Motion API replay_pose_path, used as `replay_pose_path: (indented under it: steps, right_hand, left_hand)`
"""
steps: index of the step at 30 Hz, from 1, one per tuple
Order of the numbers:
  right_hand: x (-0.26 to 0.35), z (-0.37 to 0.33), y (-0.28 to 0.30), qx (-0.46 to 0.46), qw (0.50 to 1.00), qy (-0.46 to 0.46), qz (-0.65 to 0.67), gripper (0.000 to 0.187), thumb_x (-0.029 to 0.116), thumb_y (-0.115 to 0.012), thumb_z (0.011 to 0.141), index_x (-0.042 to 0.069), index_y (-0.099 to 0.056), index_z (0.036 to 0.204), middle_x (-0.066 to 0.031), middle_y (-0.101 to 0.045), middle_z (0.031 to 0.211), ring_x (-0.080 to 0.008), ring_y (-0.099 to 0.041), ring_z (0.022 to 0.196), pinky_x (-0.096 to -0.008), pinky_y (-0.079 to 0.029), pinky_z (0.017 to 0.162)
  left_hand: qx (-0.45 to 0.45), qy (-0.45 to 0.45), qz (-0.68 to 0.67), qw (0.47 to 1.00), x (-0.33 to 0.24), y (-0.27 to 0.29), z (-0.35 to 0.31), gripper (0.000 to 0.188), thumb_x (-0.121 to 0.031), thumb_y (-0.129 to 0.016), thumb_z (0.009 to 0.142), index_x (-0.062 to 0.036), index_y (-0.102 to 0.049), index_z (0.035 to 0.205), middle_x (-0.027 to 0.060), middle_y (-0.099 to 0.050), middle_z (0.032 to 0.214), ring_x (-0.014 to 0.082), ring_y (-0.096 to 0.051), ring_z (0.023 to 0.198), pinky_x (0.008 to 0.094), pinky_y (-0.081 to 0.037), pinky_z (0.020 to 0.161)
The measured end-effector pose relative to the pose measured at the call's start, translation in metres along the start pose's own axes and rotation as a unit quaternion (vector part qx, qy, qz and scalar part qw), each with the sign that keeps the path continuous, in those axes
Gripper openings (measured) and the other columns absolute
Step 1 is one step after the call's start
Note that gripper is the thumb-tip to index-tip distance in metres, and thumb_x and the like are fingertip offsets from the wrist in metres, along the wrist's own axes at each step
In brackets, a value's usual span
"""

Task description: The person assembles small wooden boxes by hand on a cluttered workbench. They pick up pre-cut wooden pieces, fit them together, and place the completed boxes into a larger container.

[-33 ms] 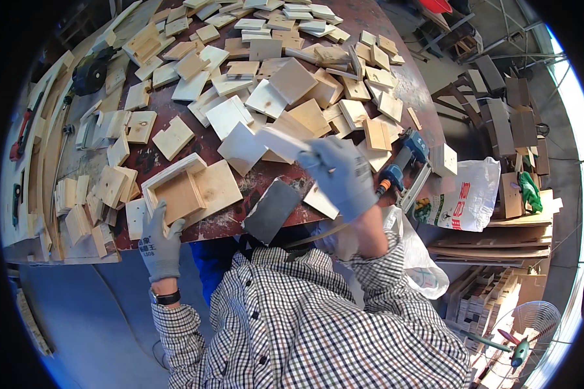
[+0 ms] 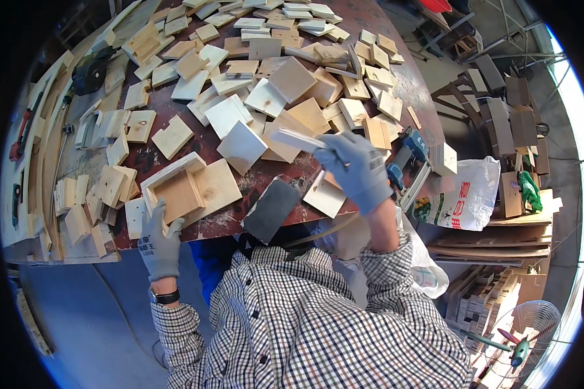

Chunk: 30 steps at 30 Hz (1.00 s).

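My left hand point(image 2: 159, 245), in a grey work glove, is closed on the near left edge of a partly built wooden box point(image 2: 180, 196) at the table's front edge. The box has raised walls at the left and back, and a flat board extends to its right. In my gloved right hand point(image 2: 357, 172), a thin pale wooden board point(image 2: 297, 139) is pinched at one end and points left, above the loose pieces. A blue nail gun point(image 2: 411, 150) lies just right of that hand. Between my hands, a dark grey flat block point(image 2: 272, 211) rests at the table edge.
Many loose wooden pieces point(image 2: 266, 97) cover the dark red table point(image 2: 396, 32). Small blocks point(image 2: 78, 220) stand at the front left, near long boards and tools. A white sack point(image 2: 464, 198) and stacked sheets point(image 2: 499, 243) are at the right, with a fan point(image 2: 520, 352) below.
My right hand has shifted slightly to the right with the thin board, uncovering more of a pale board at the table edge. My left hand and the box have stayed put.
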State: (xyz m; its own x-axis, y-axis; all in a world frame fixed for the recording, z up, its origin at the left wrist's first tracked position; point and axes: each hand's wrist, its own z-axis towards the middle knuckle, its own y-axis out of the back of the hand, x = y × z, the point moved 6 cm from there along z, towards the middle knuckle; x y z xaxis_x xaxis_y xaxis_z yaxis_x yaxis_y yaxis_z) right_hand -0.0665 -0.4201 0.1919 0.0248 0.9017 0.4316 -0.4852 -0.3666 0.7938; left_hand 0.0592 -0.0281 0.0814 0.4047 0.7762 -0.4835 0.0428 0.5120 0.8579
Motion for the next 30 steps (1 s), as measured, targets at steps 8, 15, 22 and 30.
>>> replay_pose_path:
  steps: [8, 15, 22, 30]
  right_hand:
    - [-0.087, 0.013, -0.014, 0.137, 0.985, -0.089, -0.057, 0.034, 0.022, -0.069, 0.095, 0.01, -0.067, 0.127, -0.0121, -0.071, 0.101, -0.0342, -0.069, 0.097, -0.0424, -0.055, 0.085]
    - [-0.031, -0.068, -0.034, 0.339, 0.894, -0.125, -0.264, 0.058, 0.053, -0.074, 0.088, 0.013, -0.061, 0.129, -0.0088, -0.07, 0.112, -0.0278, -0.071, 0.1, -0.0431, -0.054, 0.083]
    - [-0.025, -0.129, -0.042, 0.276, 0.917, -0.035, -0.285, 0.057, 0.034, -0.079, 0.083, 0.01, -0.057, 0.13, -0.0049, -0.061, 0.111, -0.024, -0.068, 0.1, -0.0415, -0.052, 0.078]
    - [-0.042, -0.09, 0.03, 0.18, 0.98, -0.077, -0.025, 0.027, 0.018, -0.06, 0.102, 0.001, -0.068, 0.121, -0.0134, -0.075, 0.1, -0.0285, -0.075, 0.086, -0.0358, -0.06, 0.074]
  left_hand:
    - [-0.009, -0.016, 0.005, 1.0, 0.009, -0.001, 0.003, 0.055, -0.023, -0.081, 0.087, -0.0082, -0.063, 0.136, 0.017, -0.066, 0.135, 0.0373, -0.065, 0.121, 0.0437, -0.054, 0.102]
    - [0.006, 0.005, -0.001, 1.0, 0.006, 0.0, 0.001, 0.055, -0.022, -0.081, 0.087, -0.0079, -0.062, 0.137, 0.0166, -0.067, 0.136, 0.0358, -0.065, 0.123, 0.0433, -0.053, 0.104]
    - [0.026, 0.018, -0.02, 0.999, 0.013, -0.002, 0.001, 0.052, -0.02, -0.078, 0.09, -0.0036, -0.062, 0.137, 0.0151, -0.065, 0.139, 0.0322, -0.062, 0.129, 0.0418, -0.049, 0.109]
    - [0.009, 0.022, -0.013, 1.0, 0.012, -0.004, 0.0, 0.058, -0.02, -0.081, 0.087, -0.0092, -0.061, 0.14, 0.0164, -0.066, 0.137, 0.0359, -0.064, 0.124, 0.0432, -0.053, 0.104]
